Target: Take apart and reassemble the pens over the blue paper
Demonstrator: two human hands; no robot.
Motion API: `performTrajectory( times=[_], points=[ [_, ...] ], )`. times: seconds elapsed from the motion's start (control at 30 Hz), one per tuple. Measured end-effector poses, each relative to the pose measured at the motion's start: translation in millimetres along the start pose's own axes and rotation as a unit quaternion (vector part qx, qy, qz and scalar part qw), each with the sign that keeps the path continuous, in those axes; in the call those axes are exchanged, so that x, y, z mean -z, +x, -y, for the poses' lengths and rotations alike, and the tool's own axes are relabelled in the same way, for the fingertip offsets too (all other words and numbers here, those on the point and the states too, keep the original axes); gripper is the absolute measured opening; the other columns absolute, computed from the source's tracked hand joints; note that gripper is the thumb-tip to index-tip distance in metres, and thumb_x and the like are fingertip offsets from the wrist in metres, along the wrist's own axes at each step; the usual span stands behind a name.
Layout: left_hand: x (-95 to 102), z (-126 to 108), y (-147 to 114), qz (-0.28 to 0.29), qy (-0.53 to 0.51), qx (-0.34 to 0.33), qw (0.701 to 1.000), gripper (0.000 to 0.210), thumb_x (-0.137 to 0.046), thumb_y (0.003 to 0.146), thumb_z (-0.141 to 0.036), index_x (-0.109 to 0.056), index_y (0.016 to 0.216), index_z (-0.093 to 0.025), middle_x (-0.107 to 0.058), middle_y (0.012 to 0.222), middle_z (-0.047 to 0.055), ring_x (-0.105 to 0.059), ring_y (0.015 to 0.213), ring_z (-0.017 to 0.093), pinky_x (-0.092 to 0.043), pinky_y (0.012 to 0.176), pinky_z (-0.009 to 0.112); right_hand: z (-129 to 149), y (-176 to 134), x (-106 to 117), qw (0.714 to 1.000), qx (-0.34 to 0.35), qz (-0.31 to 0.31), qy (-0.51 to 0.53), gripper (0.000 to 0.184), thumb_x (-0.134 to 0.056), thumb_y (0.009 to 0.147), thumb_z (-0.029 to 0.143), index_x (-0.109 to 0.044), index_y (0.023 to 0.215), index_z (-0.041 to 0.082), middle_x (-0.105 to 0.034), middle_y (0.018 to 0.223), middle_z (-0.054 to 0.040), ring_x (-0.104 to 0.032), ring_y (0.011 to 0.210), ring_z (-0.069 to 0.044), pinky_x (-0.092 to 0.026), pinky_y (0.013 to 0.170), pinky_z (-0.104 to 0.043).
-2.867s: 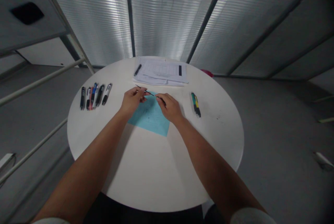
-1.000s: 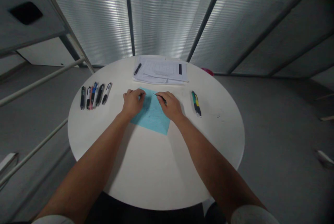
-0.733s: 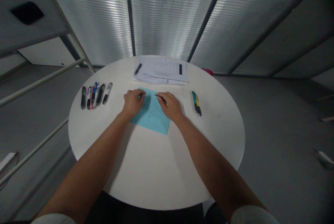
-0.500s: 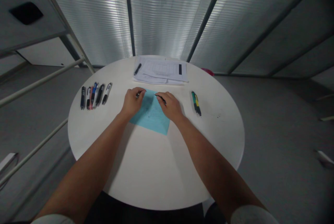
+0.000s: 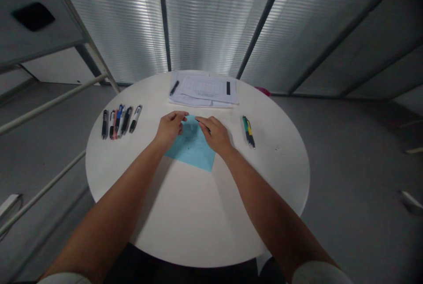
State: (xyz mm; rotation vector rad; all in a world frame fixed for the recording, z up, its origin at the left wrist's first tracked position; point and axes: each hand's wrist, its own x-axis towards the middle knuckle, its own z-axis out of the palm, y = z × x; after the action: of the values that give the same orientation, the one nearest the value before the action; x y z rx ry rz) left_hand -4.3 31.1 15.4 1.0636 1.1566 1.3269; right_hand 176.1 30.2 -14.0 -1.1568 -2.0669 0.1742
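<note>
A blue sheet of paper (image 5: 193, 151) lies on the white round table, small dark specks on it. Above its far left part, my left hand (image 5: 170, 129) is closed in a pinch. A tiny dark thing shows at its fingertips, too small to name. My right hand (image 5: 216, 134) grips a slim black pen (image 5: 197, 120) over the paper's right side; most of the pen is hidden by the fingers, so I cannot tell whether it is whole. The two hands face each other with a small gap between their fingertips.
Several pens (image 5: 120, 121) lie in a row at the table's left. A green pen and a yellow pen (image 5: 248, 132) lie at the right. Printed papers (image 5: 205, 87) with a black pen (image 5: 174, 87) on top rest at the far edge. A ribbed translucent wall stands behind.
My left fingertips have moved slightly right, toward my right hand. The dark piece seen in my left hand before is now mostly hidden. My right hand has hardly moved.
</note>
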Motion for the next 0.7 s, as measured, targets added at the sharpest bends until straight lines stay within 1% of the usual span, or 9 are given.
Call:
performTrajectory(
  times=[0.13, 0.27, 0.4, 0.47, 0.57, 0.7],
  points=[
    [1.3, -3.3, -0.5, 0.013, -0.053, 0.046, 0.997, 0.021, -0.065, 0.075, -0.032, -0.067, 0.085, -0.014, -0.059, 0.077, 0.003, -0.034, 0.047, 0.004, -0.023, 0.041, 0.021, 0.0, -0.4, 0.9, 1.000, -0.001, 0.000, 0.002, 0.037, -0.038, 0.100, 0.036, -0.062, 0.129, 0.032, -0.066, 0.101, -0.0061, -0.061, 0.095, -0.020, -0.050, 0.089, -0.035],
    [2.9, -3.4, -0.7, 0.033, -0.099, 0.069, 0.992, 0.022, -0.072, 0.068, -0.026, -0.069, 0.085, -0.012, -0.060, 0.076, 0.003, -0.038, 0.051, 0.004, -0.024, 0.041, 0.020, -0.2, -0.6, 1.5, 1.000, 0.001, -0.006, 0.002, 0.037, -0.038, 0.100, 0.036, -0.062, 0.128, 0.031, -0.065, 0.099, -0.0059, -0.060, 0.093, -0.019, -0.050, 0.089, -0.034],
    [2.9, -2.6, -2.4, 0.051, -0.096, 0.080, 0.991, 0.028, -0.076, 0.062, -0.020, -0.070, 0.088, -0.013, -0.058, 0.070, 0.002, -0.039, 0.051, 0.005, -0.022, 0.041, 0.020, 0.0, -0.5, 1.6, 1.000, -0.002, -0.012, 0.004, 0.037, -0.039, 0.100, 0.036, -0.063, 0.128, 0.031, -0.064, 0.099, -0.0058, -0.061, 0.093, -0.019, -0.050, 0.088, -0.034],
    [2.8, -1.8, -3.2, 0.059, -0.073, 0.089, 0.992, 0.027, -0.076, 0.064, -0.024, -0.071, 0.089, -0.014, -0.062, 0.076, 0.004, -0.041, 0.052, 0.005, -0.024, 0.042, 0.020, 0.2, -0.4, 1.5, 1.000, -0.002, -0.012, 0.005, 0.036, -0.039, 0.100, 0.036, -0.063, 0.127, 0.032, -0.065, 0.100, -0.0058, -0.061, 0.093, -0.019, -0.050, 0.089, -0.034],
    [2.8, 0.5, -3.6, 0.066, -0.042, 0.099, 0.992, 0.025, -0.075, 0.069, -0.031, -0.070, 0.087, -0.014, -0.066, 0.091, 0.008, -0.047, 0.056, 0.006, -0.032, 0.045, 0.021, 0.3, -0.3, 1.2, 1.000, -0.003, -0.007, 0.002, 0.036, -0.039, 0.100, 0.035, -0.064, 0.126, 0.030, -0.064, 0.100, -0.0063, -0.061, 0.093, -0.019, -0.051, 0.088, -0.034],
    [2.7, 4.2, -3.2, 0.082, -0.045, 0.103, 0.990, 0.024, -0.075, 0.071, -0.032, -0.070, 0.086, -0.014, -0.067, 0.096, 0.010, -0.052, 0.059, 0.008, -0.037, 0.047, 0.021, -0.8, -0.4, 0.3, 1.000, -0.003, 0.002, -0.002, 0.036, -0.040, 0.100, 0.035, -0.064, 0.126, 0.031, -0.064, 0.098, -0.0062, -0.061, 0.092, -0.019, -0.051, 0.086, -0.033]
  ],
)
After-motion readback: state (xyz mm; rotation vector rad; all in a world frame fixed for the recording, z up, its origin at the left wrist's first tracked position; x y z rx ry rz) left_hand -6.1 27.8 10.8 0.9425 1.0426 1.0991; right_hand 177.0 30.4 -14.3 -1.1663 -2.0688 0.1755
